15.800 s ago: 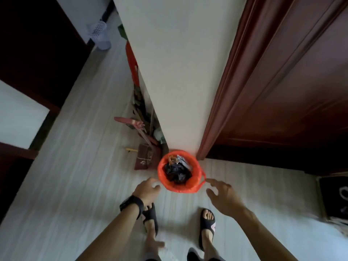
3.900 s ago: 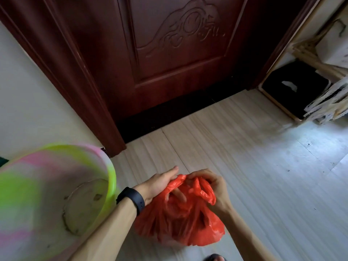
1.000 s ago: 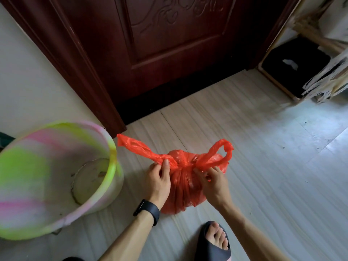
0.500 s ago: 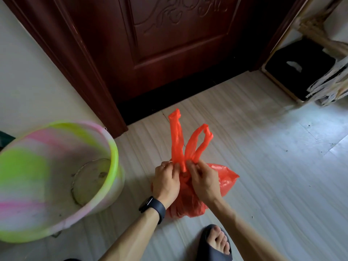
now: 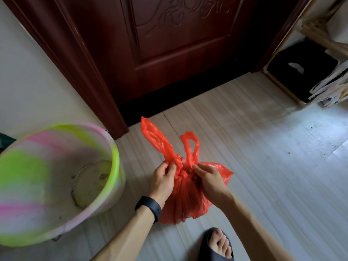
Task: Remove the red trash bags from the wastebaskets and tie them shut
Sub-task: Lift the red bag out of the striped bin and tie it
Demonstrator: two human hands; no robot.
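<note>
The left hand [image 5: 162, 182] pinches the base of 1 handle [image 5: 157, 141] of the red bag [image 5: 185, 202] between thumb and fingers. The right hand [image 5: 209, 180] pinches the base of the other handle [image 5: 192, 147], which makes a loop. Both handles stick up above the hands. Between the 2 hands the plastic is bunched into what looks like a knot, so the first tie seems made and a second one may come next.

The red bag sits on the floor [image 5: 263, 166], just in front of the person's foot in a dark sandal [image 5: 218, 245]. It is out of the bucket [image 5: 56, 181], which stands close by on the left with nothing in it. A black band [image 5: 149, 205] is on the left wrist. A dark wooden door [image 5: 178, 44] is behind the bag.

What could go wrong: the plastic is thin, so a hard pull could rip a handle. A loose knot could slip open and let trash fall out. If a handle slides out of the fingers, the tie must be done again.

I can see no words or labels anywhere
</note>
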